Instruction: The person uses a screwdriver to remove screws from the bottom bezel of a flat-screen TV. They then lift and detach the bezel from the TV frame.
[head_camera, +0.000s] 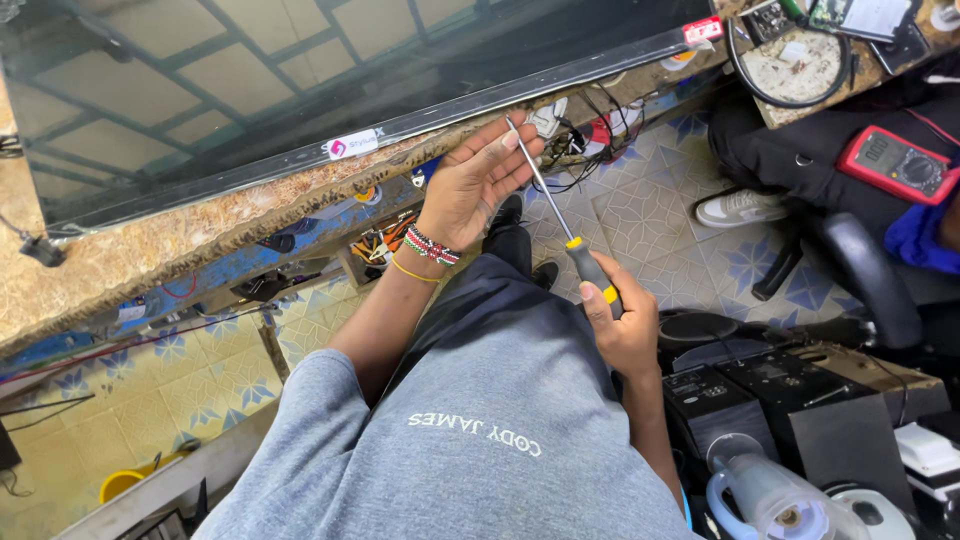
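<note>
Screwdriver (565, 232) handle in right hand (622, 335) grip; left hand (478, 185) fingertips on shaft.

A large flat screen (330, 80) is laid face up on the desk (150, 250); its dark glass is filled with the reflection of a gridded ceiling. A small white sticker (352, 144) with a pink mark is seen on the screen's lower frame, near the middle. A red and white sticker (703, 31) is stuck at the frame's right corner. At the far right, a red meter (898, 165) with a small grey display (873, 149) is seen resting on dark cloth.
</note>
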